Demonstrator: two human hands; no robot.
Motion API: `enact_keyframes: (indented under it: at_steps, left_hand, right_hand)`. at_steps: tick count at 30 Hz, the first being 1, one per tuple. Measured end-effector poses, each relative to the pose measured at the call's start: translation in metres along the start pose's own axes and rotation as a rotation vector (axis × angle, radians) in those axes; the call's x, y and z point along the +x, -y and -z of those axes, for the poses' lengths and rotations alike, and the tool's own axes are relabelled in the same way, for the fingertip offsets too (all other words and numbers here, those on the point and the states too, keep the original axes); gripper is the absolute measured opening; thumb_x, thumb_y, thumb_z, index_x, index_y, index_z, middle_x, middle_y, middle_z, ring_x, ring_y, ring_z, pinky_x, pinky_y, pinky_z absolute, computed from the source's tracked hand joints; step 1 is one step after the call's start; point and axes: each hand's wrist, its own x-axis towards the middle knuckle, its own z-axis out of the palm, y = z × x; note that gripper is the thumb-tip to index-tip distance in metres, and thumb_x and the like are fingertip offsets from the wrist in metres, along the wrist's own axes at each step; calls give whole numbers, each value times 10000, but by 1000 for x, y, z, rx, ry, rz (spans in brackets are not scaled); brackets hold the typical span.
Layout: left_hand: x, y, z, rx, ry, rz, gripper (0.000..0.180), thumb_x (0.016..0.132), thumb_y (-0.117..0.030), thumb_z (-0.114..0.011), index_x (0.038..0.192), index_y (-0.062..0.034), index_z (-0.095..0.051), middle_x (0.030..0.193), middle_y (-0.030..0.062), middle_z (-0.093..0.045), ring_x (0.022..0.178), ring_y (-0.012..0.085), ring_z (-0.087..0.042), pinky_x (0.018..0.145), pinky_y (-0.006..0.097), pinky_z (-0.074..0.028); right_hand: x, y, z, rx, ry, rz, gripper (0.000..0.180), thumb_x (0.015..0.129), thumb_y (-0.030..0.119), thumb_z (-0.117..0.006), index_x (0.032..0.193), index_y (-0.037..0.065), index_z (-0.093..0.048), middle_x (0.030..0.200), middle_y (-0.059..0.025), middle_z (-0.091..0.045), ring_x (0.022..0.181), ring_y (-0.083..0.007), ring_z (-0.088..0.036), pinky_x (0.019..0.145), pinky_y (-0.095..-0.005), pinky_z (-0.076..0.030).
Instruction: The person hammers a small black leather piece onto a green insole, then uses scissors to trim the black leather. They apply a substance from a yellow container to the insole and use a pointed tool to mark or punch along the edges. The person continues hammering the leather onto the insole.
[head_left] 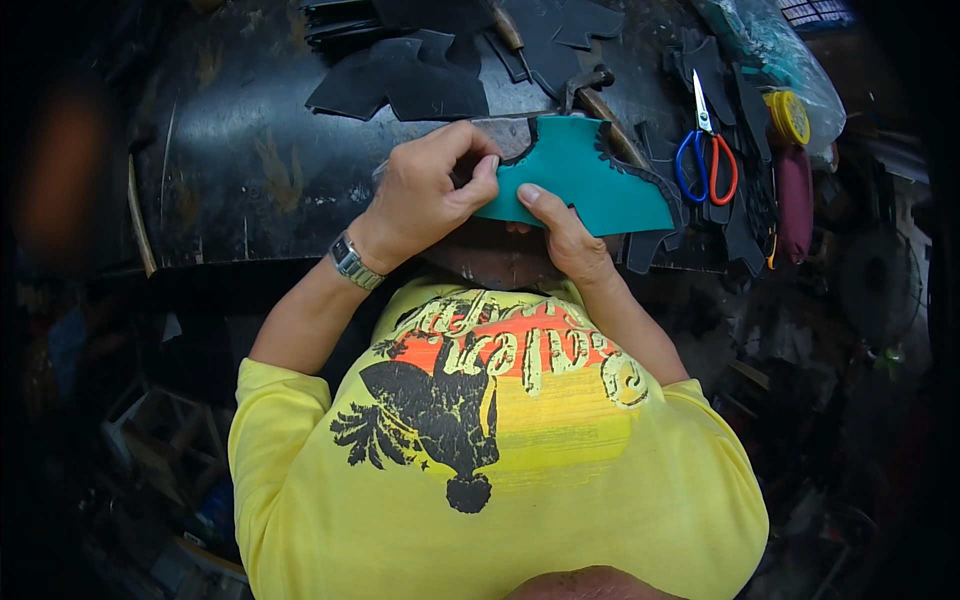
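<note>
Both hands hold a teal shaped leather piece (580,180) over the near edge of the dark surface (250,150). The left hand (425,190) fingers pinch its left edge closed; the right hand (565,235) thumb presses its lower edge. It looks like edge folding, calling for steady, even pressure.

teal cut piece (580,180), black scalloped edge. scissors (706,160): one blue handle, one red. flat cut pieces (405,80) black. yellow shirt (500,470), orange-black print.

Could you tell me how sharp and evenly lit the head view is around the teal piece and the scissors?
Head view: the teal piece and both hands are sharp and well lit; the scissors are clear; glare streaks the dark worktop; the rim falls into blurred blackness, and fisheye bends the table edge.
</note>
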Motion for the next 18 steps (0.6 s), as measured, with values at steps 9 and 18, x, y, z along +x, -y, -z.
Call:
enact_keyframes:
  at_steps: [9, 18]
  left_hand:
    - [2, -2, 17, -394, 146, 260, 127, 948, -87, -689, 1043, -7, -710, 961, 54, -732, 805, 115, -682, 736, 249, -552]
    - [15, -12, 37, 307, 257, -337, 154, 862, -67, -736, 998, -19, -685, 886, 114, -702, 765, 297, -709, 674, 342, -581]
  right_hand:
    - [0, 7, 2, 68, 74, -15, 165, 950, 178, -683, 1028, 33, -690, 845, -39, -702, 692, -118, -651, 628, -252, -538]
    - [2, 2, 1, -16, 131, -14, 180, 968, 205, -692, 1040, 40, -698, 872, -29, -702, 729, -99, -644, 640, -253, -538]
